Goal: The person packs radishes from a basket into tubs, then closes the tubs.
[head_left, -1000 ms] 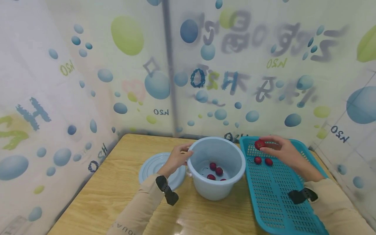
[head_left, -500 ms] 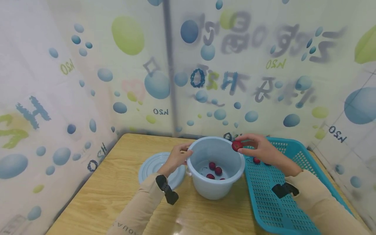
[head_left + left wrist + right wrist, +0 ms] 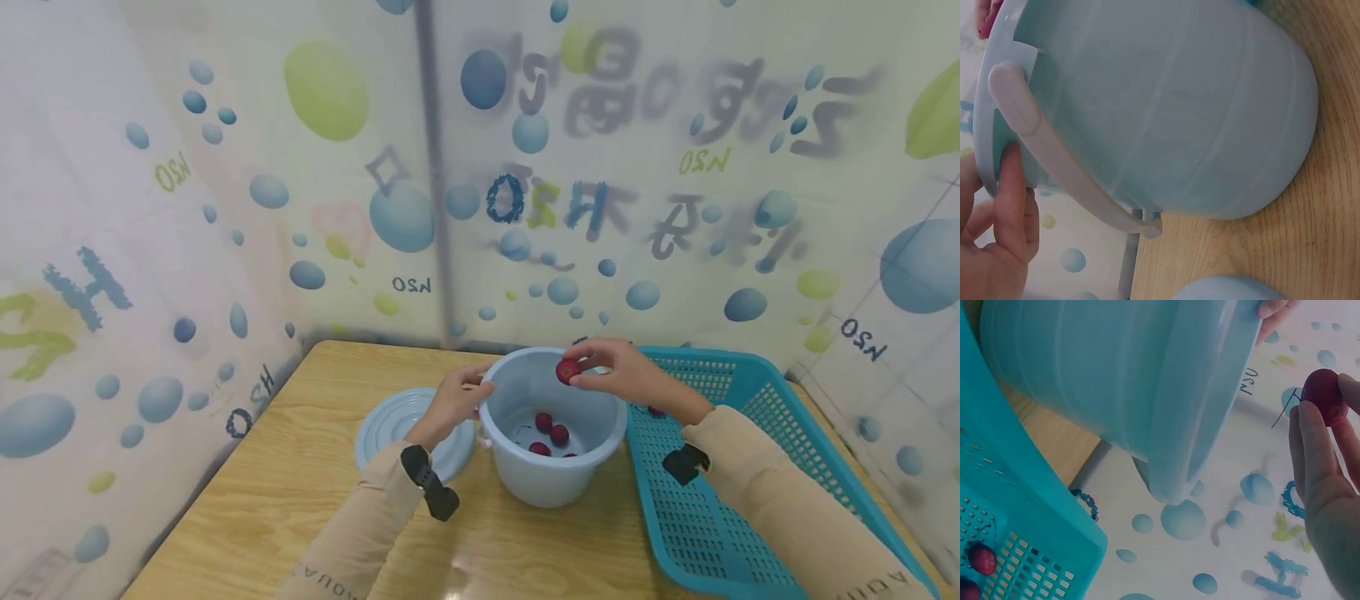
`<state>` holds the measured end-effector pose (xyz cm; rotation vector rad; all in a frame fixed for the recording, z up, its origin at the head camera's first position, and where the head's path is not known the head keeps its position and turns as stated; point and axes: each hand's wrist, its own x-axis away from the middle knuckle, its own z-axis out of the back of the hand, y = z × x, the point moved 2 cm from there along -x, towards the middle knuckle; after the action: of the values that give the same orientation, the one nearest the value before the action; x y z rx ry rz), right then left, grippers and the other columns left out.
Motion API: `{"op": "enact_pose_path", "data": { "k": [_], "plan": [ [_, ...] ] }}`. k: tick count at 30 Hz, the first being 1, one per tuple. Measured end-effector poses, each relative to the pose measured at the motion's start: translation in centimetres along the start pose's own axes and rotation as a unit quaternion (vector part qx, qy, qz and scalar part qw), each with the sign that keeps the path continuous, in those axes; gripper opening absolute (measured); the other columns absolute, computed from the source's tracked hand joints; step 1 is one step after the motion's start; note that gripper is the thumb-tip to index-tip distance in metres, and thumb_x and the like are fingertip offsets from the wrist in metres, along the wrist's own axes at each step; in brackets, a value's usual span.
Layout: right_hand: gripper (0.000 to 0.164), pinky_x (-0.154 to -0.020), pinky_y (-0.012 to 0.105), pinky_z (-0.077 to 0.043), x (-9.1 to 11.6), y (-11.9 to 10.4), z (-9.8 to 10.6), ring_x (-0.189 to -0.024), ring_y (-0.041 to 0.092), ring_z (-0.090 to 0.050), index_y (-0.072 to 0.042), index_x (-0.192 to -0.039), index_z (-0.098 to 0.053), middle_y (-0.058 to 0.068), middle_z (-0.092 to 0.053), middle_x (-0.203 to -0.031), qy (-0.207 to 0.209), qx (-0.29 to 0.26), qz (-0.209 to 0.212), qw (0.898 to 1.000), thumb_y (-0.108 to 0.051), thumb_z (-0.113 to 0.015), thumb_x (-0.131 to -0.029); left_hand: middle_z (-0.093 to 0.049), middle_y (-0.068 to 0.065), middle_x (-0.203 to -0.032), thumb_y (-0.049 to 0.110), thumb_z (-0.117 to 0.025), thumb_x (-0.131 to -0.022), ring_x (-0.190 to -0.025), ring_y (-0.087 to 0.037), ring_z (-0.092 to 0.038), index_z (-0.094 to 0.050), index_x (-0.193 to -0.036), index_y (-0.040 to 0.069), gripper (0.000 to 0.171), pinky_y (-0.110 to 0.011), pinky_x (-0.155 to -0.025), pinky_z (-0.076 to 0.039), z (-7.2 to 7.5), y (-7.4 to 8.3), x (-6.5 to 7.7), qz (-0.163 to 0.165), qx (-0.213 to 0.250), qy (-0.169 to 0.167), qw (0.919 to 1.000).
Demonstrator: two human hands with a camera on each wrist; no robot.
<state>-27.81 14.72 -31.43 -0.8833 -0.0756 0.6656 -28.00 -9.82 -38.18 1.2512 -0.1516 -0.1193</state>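
Observation:
My left hand grips the rim of a pale blue bucket at its left side. In the left wrist view its fingers curl under the rim beside the white handle. My right hand pinches a dark red cherry between thumb and fingertips, over the bucket's mouth near the back right rim. A thin stem sticks out from that cherry in the right wrist view. Several cherries lie on the bucket's floor.
Right of the bucket stands a turquoise perforated basket holding cherries, mostly hidden by my right arm in the head view. A round pale blue lid lies on the wooden table at left. Patterned curtains hang behind.
My right hand has carried the cherry leftward from over the basket to over the bucket. My left hand has stayed on the rim.

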Motion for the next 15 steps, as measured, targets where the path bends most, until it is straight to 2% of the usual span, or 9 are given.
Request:
{"op": "enact_pose_path", "data": {
  "k": [5, 9, 15],
  "plan": [
    [0.033, -0.071, 0.036, -0.052, -0.46, 0.41, -0.48, -0.094, 0.031, -0.057, -0.001, -0.109, -0.058, 0.012, -0.058, -0.101, -0.024, -0.003, -0.014, 1.000, -0.012, -0.067, -0.078, -0.053, -0.014, -0.112, 0.015, -0.053, -0.089, -0.092, -0.025, -0.056, -0.051, -0.126, 0.016, 0.037, -0.031, -0.061, -0.053, 0.02, -0.01, 0.01, -0.011, -0.003, -0.002, 0.9999],
    [0.031, -0.073, 0.037, -0.051, -0.55, 0.68, -0.79, -0.095, 0.031, -0.057, -0.001, -0.108, -0.059, 0.011, -0.060, -0.101, -0.042, 0.018, -0.022, 0.999, -0.011, -0.066, -0.079, -0.052, -0.015, -0.113, 0.015, -0.053, -0.089, -0.092, -0.024, -0.057, -0.050, -0.126, 0.015, 0.038, -0.031, -0.061, -0.053, 0.01, -0.11, -0.01, -0.010, -0.003, -0.001, 0.9999],
    [0.032, -0.072, 0.036, -0.051, -0.44, 0.87, -0.98, -0.095, 0.033, -0.057, 0.002, -0.108, -0.058, 0.012, -0.060, -0.100, -0.045, 0.031, -0.029, 0.998, -0.008, -0.065, -0.079, -0.052, -0.016, -0.114, 0.015, -0.054, -0.088, -0.095, -0.028, -0.055, -0.050, -0.126, 0.014, 0.038, -0.032, -0.062, -0.053, 0.10, 0.24, 0.21, -0.004, 0.013, -0.010, 0.9999]
  ]
}}
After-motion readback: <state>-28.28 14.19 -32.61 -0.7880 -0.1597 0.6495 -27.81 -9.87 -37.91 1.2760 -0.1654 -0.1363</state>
